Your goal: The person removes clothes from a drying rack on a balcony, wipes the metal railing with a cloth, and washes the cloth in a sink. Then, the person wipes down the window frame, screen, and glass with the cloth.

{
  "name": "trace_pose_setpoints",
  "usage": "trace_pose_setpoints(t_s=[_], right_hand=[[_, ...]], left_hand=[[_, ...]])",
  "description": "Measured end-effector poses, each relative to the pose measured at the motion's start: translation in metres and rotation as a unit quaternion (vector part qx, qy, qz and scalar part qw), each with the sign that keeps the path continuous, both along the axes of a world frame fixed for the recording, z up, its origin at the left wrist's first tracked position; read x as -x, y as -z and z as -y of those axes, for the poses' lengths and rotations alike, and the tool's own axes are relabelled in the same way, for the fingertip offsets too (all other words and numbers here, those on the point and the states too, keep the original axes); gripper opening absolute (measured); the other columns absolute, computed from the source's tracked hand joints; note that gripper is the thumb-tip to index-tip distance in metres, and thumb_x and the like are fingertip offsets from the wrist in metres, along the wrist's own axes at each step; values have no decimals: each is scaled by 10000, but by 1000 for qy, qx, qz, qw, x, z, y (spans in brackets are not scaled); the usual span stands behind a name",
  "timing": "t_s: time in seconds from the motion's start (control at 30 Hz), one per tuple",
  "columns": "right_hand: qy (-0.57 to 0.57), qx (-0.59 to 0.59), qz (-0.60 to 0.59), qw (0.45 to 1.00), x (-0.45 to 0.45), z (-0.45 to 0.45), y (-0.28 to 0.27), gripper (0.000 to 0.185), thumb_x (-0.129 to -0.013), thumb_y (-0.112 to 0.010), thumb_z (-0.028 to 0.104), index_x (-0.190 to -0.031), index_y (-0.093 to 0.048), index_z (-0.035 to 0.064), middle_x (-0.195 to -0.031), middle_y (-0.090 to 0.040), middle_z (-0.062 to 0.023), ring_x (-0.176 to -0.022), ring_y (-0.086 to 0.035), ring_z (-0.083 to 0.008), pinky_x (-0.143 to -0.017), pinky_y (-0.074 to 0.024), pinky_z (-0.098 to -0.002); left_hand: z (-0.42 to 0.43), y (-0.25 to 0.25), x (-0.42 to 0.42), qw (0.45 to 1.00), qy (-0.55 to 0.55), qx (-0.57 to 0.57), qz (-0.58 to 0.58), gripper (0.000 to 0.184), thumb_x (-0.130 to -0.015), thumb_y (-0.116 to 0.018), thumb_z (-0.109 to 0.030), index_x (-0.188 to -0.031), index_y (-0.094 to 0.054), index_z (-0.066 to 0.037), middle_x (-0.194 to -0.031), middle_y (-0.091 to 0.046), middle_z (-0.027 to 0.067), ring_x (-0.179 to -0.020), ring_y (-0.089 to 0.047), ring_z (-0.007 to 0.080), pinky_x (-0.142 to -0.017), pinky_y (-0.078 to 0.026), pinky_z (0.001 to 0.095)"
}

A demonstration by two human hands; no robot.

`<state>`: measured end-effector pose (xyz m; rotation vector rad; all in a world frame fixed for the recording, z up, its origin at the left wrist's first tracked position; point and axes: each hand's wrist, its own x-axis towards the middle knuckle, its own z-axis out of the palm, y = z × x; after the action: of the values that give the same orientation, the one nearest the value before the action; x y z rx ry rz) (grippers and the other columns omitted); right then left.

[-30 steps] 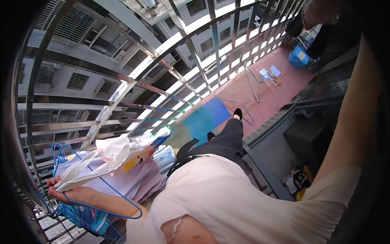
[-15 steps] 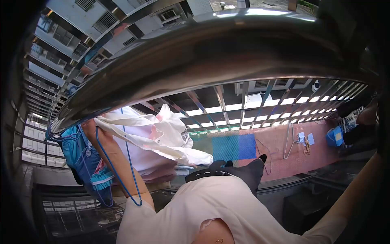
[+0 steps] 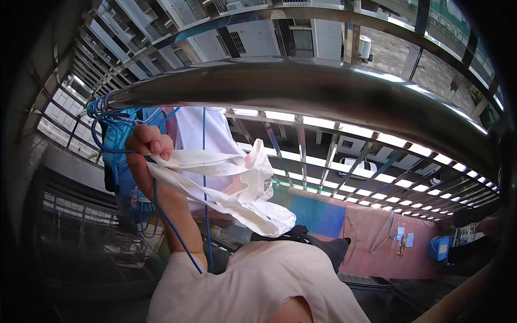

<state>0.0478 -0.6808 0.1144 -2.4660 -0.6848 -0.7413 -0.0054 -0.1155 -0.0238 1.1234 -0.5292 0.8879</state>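
Note:
My left hand point(image 3: 149, 153) is closed, raised just below a thick metal rail. A white cloth item with two long straps point(image 3: 237, 185), probably a tote bag or a strappy top, hangs to the right with its straps pinched between thumb and fingers. In the same grip is a blue wire hanger point(image 3: 171, 229), its long loop dangling beside my forearm. At the dark right edge, my right hand point(image 3: 489, 226) shows only dimly; its fingers are not readable. Behind my left hand, pale lilac clothing point(image 3: 207, 134) and blue clothing point(image 3: 116, 137) hang from the rail.
The metal rail point(image 3: 301, 86) curves across the view. Beyond it are barred railings point(image 3: 301, 142) and a building. On the red floor mat point(image 3: 371, 258) lie a triangular frame point(image 3: 381, 237) and blue papers point(image 3: 409, 239). A blue bucket point(image 3: 439, 247) stands at the right.
The view has shifted, so the rail sits lower and more of the building shows. My left hand now appears clear below the rail, fingers visible, still with the straps and hanger.

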Motion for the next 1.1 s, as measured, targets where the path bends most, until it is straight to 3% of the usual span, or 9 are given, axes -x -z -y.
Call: trace_pose_setpoints(t_s=[0.2,0.3,0.4,0.53,0.63,0.67,0.8,0.9,1.1], right_hand=[[-8,-14,13,1000,-4,-5,-1,344,-775,-624,225,-990,-610,-43,-955,-643,-130,-899,-585,-235,-842,-449,-354],[-16,-19,17,1000,-9,-10,-1,342,-778,-618,225,-987,-610,-45,-955,-643,-132,-899,-583,-238,-842,-447,-357],[-19,-33,23,999,-12,-6,0,340,-781,-611,226,-983,-610,-47,-956,-642,-135,-900,-581,-242,-843,-444,-359],[-11,-32,23,999,-15,0,1,338,-776,-616,216,-992,-605,-44,-963,-639,-137,-906,-578,-249,-845,-443,-365],[-6,-31,21,999,-18,0,2,339,-771,-622,207,-1002,-600,-40,-969,-636,-138,-913,-577,-255,-847,-443,-370],[-4,-32,22,999,-19,1,2,340,-769,-624,204,-1005,-599,-39,-972,-634,-139,-915,-576,-257,-847,-443,-372],[-3,-34,18,999,-23,1,8,344,-762,-633,192,-1018,-592,-34,-980,-630,-141,-924,-574,-265,-850,-442,-379],[0,-39,17,999,-27,6,13,349,-756,-639,183,-1028,-587,-30,-987,-627,-142,-930,-573,-270,-852,-442,-384],[10,-46,14,999,-34,7,48,363,-745,-652,164,-1047,-577,-23,-1000,-620,-144,-943,-570,-282,-855,-441,-394]], left_hand=[[-46,-15,-9,988,146,18,-51,407,-868,-614,-394,-996,-543,-15,-993,-553,96,-780,-487,135,-693,-447,255],[-24,-5,-3,999,14,21,-44,470,-839,-627,-403,-1069,-555,1,-1057,-565,110,-818,-525,151,-673,-466,259],[-21,-13,1,996,37,56,-62,457,-845,-628,-387,-1068,-555,4,-1141,-559,129,-901,-559,155,-702,-469,244],[-38,-20,-6,962,253,86,-58,500,-868,-610,-370,-1119,-526,54,-1004,-535,104,-873,-548,160,-700,-479,251],[-20,-17,-3,976,165,132,-58,519,-886,-596,-354,-1140,-508,90,-877,-466,89,-748,-486,154,-674,-469,241],[-21,-22,-3,945,285,148,-61,518,-893,-584,-361,-1139,-519,91,-949,-539,130,-799,-547,162,-723,-503,240],[-20,-23,-2,935,327,128,-58,519,-893,-569,-390,-1133,-549,70,-1201,-556,193,-1099,-567,207,-923,-508,313],[8,-16,3,992,-50,54,-105,541,-860,-584,-449,-1143,-579,11,-1209,-561,168,-1171,-519,220,-1005,-431,373],[12,-20,6,990,-59,17,-129,501,-814,-608,-521,-1062,-641,-87,-1206,-587,114,-1250,-459,225,-1103,-294,430]])
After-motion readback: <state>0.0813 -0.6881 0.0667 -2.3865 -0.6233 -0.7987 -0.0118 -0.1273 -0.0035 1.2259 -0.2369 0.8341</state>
